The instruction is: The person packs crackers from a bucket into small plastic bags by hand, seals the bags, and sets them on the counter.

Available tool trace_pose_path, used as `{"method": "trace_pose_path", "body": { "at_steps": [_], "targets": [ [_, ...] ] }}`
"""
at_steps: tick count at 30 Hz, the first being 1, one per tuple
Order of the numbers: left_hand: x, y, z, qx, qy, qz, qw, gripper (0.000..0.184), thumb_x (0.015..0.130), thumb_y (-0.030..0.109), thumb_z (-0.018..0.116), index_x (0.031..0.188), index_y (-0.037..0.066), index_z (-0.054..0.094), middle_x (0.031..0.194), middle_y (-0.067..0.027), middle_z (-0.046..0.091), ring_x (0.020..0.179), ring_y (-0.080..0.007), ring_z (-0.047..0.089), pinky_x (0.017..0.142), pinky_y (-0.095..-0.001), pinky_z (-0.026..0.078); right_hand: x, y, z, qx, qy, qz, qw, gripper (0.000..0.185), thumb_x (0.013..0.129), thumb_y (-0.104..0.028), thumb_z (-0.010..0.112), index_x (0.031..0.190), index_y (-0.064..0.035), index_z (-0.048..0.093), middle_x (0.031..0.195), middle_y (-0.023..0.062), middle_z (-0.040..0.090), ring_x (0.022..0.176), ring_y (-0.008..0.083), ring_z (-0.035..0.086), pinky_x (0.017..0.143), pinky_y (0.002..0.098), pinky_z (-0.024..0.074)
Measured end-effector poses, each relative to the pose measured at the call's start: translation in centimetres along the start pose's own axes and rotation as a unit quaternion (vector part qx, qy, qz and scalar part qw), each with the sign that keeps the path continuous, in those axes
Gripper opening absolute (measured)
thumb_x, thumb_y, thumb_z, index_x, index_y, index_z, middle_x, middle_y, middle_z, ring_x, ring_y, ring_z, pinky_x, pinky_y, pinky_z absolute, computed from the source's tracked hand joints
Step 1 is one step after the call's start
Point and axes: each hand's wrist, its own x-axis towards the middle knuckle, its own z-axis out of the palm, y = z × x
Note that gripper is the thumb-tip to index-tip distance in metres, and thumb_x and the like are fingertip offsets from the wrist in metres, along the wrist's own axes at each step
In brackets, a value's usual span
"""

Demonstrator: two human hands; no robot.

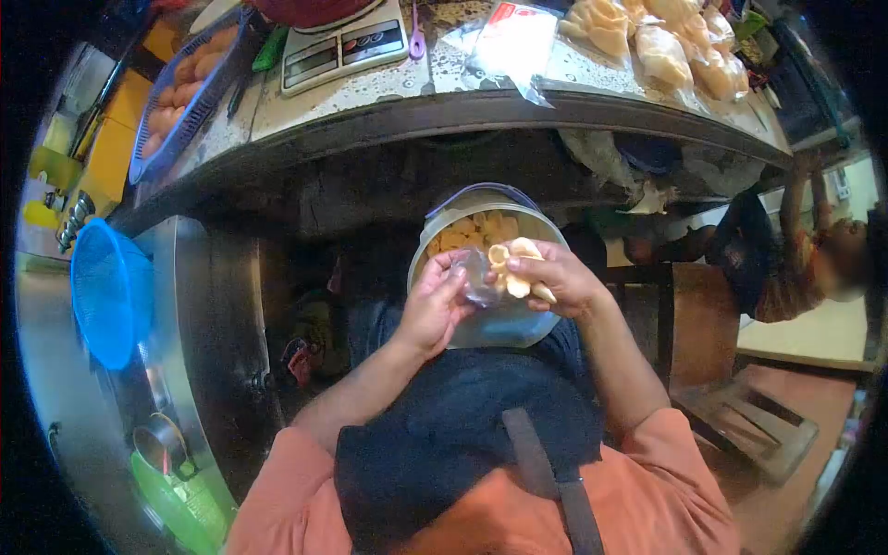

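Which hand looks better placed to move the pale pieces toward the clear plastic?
Probably the right hand: it already holds the pale pieces, close beside the clear plastic, which occupies the left hand. Both are over the bucket.

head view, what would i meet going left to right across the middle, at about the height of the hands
Light blue basket → left hand → clear plastic → pale pieces → right hand → wooden chair.
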Motion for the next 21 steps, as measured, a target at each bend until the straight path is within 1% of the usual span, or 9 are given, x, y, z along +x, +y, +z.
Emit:
{"method": "trace_pose_path", "body": {
  "at_steps": [2,5,8,11,14,17,18,21],
  "targets": [
    [-0.1,0.2,0.2,-0.043,-0.016,-0.009,0.999,0.029,0.102,0.02,0.045,0.129,0.01,0.042,0.122,-0.0115,0.055,0.107,-0.0239,0.06,0.086,-0.0454,0.055,0.5,0.6,-0.1,0.009,-0.017,0.011,1.0,0.033,0.093,-0.025,0.063,0.117,-0.003,0.059,0.088,0.0046,0.068,0.057,0.0042,0.056,0.038,0.0161,0.0352],
    [-0.5,0.3,-0.2,-0.052,-0.031,-0.035,0.998,0.029,0.103,0.023,0.044,0.129,0.01,0.042,0.126,-0.0125,0.053,0.11,-0.0265,0.059,0.089,-0.0484,0.055,0.9,0.9,0.3,0.019,-0.02,0.027,0.999,0.031,0.092,-0.022,0.064,0.115,-0.0013,0.06,0.089,0.0068,0.068,0.06,0.0058,0.058,0.038,0.0168,0.0374],
    [-0.5,0.2,-0.9,-0.067,-0.045,-0.042,0.996,0.03,0.102,0.025,0.047,0.129,0.011,0.042,0.125,-0.0125,0.053,0.111,-0.0267,0.059,0.089,-0.0488,0.055,1.1,1.3,0.6,-0.05,0.025,0.016,0.998,0.027,0.092,-0.021,0.064,0.11,-0.0016,0.063,0.085,0.005,0.067,0.058,0.0061,0.057,0.038,0.0184,0.0373],
    [-0.7,0.4,-0.6,-0.076,-0.027,-0.049,0.996,0.028,0.1,0.025,0.052,0.125,0.013,0.044,0.123,-0.0117,0.055,0.11,-0.0272,0.06,0.087,-0.0495,0.056,0.5,0.5,1.8,-0.157,0.08,-0.034,0.984,0.026,0.091,-0.022,0.064,0.108,-0.0018,0.065,0.083,0.0039,0.067,0.055,0.0069,0.056,0.039,0.0198,0.0384],
    [-0.5,0.1,-0.5,-0.031,-0.004,-0.043,0.999,0.028,0.098,0.02,0.057,0.122,0.012,0.046,0.12,-0.01,0.056,0.106,-0.0258,0.061,0.086,-0.0486,0.056,1.3,2.4,0.4,-0.2,0.073,-0.12,0.97,0.025,0.09,-0.02,0.065,0.108,-0.0019,0.065,0.08,0.0037,0.067,0.053,0.0071,0.055,0.041,0.0201,0.0397],
    [-0.3,0.0,-0.5,-0.047,-0.001,-0.029,0.998,0.03,0.095,0.016,0.062,0.12,0.011,0.047,0.119,-0.01,0.056,0.106,-0.0254,0.061,0.086,-0.0485,0.057,-0.4,-0.5,1.3,-0.122,0.082,-0.051,0.988,0.024,0.088,-0.016,0.065,0.107,-0.0012,0.065,0.08,0.0042,0.067,0.053,0.0074,0.056,0.041,0.02,0.0395],
    [-0.3,0.0,-0.6,-0.052,0.003,-0.033,0.998,0.03,0.095,0.016,0.061,0.12,0.011,0.047,0.12,-0.0104,0.056,0.106,-0.0259,0.061,0.086,-0.0492,0.056,0.0,-0.1,0.6,-0.078,0.084,-0.037,0.993,0.024,0.086,-0.013,0.065,0.107,-0.0002,0.065,0.08,0.0049,0.067,0.052,0.0077,0.057,0.039,0.0197,0.0378],
    [-0.3,0.3,-0.6,-0.079,0.01,-0.046,0.996,0.028,0.094,0.014,0.058,0.12,0.01,0.047,0.12,-0.0117,0.055,0.107,-0.0276,0.061,0.087,-0.0514,0.056,0.0,0.4,0.3,-0.065,0.063,-0.029,0.995,0.023,0.086,-0.012,0.065,0.106,0.0003,0.065,0.081,0.0056,0.068,0.054,0.0082,0.058,0.037,0.0198,0.0369]
  ]
}}
